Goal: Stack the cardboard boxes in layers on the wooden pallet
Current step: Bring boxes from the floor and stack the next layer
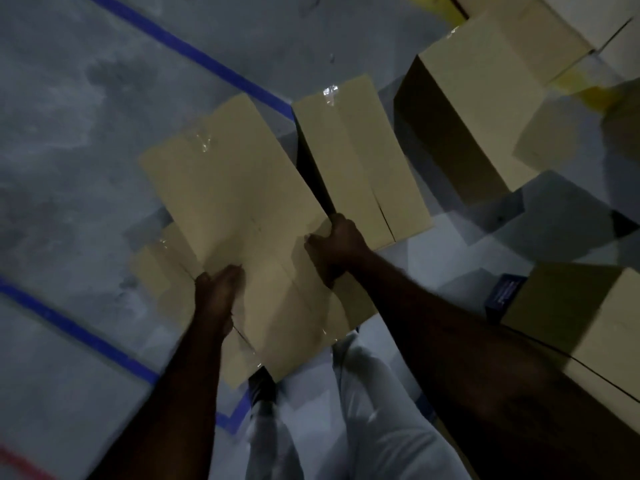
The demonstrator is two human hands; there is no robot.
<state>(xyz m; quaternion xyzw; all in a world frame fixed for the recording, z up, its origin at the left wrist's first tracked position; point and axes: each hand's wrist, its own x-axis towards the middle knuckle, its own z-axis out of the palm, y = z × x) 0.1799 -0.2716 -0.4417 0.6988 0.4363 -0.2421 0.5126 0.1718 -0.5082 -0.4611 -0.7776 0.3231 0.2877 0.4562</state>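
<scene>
Grey floor [69,116] spreads under everything, crossed by blue tape [79,327], with a red line [20,459] at the near left corner. Nearest are legs in pale trousers [374,410]. At near right sits the right box [588,323], with a dark blue label [504,292] on its left side. Both bare arms reach to the held box [235,202] at centre: the left hand [216,292] grips its near-left edge, and the right hand [334,247] curls its fingers over the right edge. A low box [156,271] shows beneath it at the left. Just right of the held box lies the middle box [360,161], taped along its seam. Farther right stands the big box [478,98], and beyond it the far boxes [526,29], with yellow strips [588,91] beside them.
</scene>
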